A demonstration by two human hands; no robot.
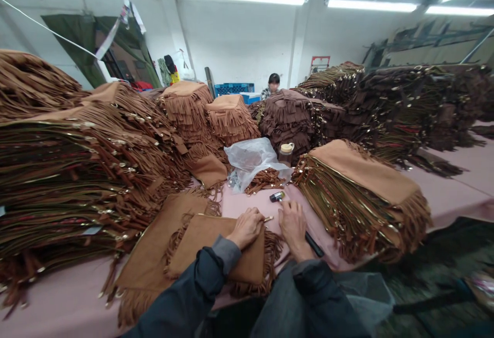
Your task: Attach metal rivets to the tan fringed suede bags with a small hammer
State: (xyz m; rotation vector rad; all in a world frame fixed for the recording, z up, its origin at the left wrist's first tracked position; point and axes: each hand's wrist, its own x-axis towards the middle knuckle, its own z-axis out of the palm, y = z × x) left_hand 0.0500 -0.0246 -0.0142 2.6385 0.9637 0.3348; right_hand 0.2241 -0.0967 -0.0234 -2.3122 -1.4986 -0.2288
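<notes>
The right hand is closing around the hammer, its head pointing toward the bench's far edge. The left hand is resting with bent fingers at the upper edge of the brown fringed pouch, beside a small metal-tipped piece; whether it is pinching that piece, I cannot tell. The pouch is lying near the bench's front edge, partly covering another fringed pouch on its left.

The pouch is probably light, soft and floppy, best taken by its firmer upper edge, since loose fringe may tangle. The hammer is likely head-heavy, best held by its dark handle.

Farther back on the bench, a plastic bag is lying beside brown strips; stacks are rising at the left and right. A pale tag is showing in the left stack, but no brand or writing is readable.
</notes>
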